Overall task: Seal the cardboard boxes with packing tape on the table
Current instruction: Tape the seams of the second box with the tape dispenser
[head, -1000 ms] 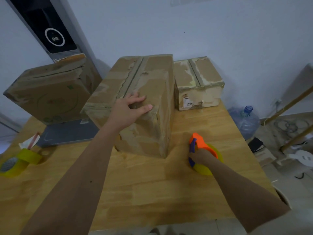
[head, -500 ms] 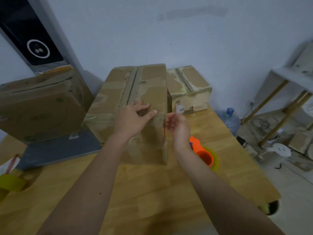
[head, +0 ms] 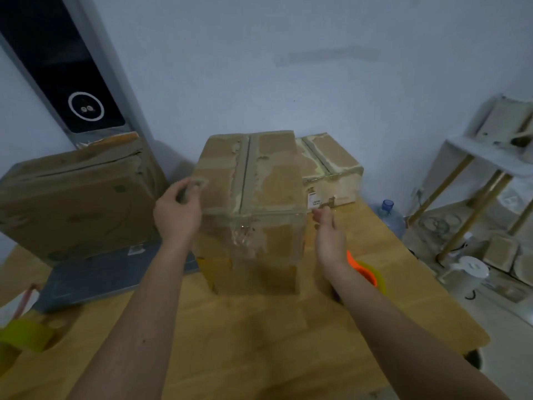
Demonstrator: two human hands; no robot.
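A worn cardboard box (head: 271, 183) stands in the middle of the wooden table (head: 259, 342), with a clear tape strip (head: 259, 210) running across its near top edge. My left hand (head: 177, 215) is at the box's top left edge, its curled fingers pinching the loose end of that tape. My right hand (head: 328, 229) lies against the box's right side near the top corner, fingers stretched forward. An orange and yellow tape dispenser (head: 366, 272) lies on the table behind my right wrist. A second box (head: 75, 203) stands to the left and a third box (head: 331, 157) behind on the right.
A grey flat slab (head: 95, 281) lies under the left box. A yellow tape roll (head: 26, 336) sits at the table's left edge. A water bottle (head: 389, 215) and a white shelf (head: 490, 157) stand off the table to the right. A wall rises close behind the boxes.
My right hand left the dispenser and came up to the box's right side. My left hand slid off the box top to its left edge and took hold of the tape end.
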